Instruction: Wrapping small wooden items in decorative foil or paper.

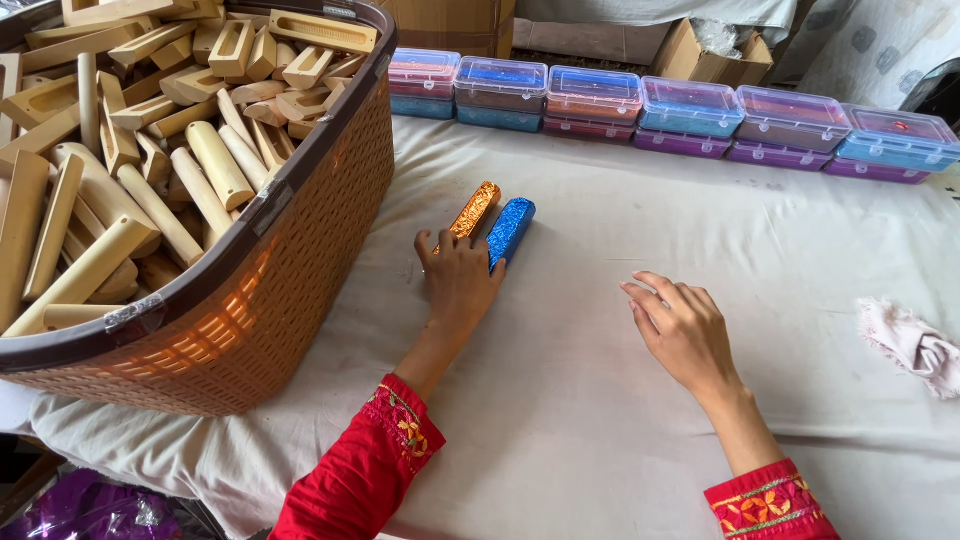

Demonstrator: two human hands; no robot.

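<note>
Left hand [458,280] grip lies flat, loose, on orange bar [474,210] and blue bar [509,230]; right hand [682,330] rests empty.

The single head-worn camera looks down and forward from close above a cloth-covered table [600,420], the person's own forearms reaching in from the bottom edge. A woven basket [300,250] fills the left foreground; a row of plastic boxes [690,110] lines the table's far edge.

The near ends of the orange glitter-covered bar [475,210] and the blue glitter-covered bar [510,228] are hidden under the left hand [458,280]. At nine o'clock, the brown woven plastic basket [300,260] is cut off by the left edge. The contents of the clear lidded plastic boxes [690,105] at twelve o'clock cannot be told.
</note>
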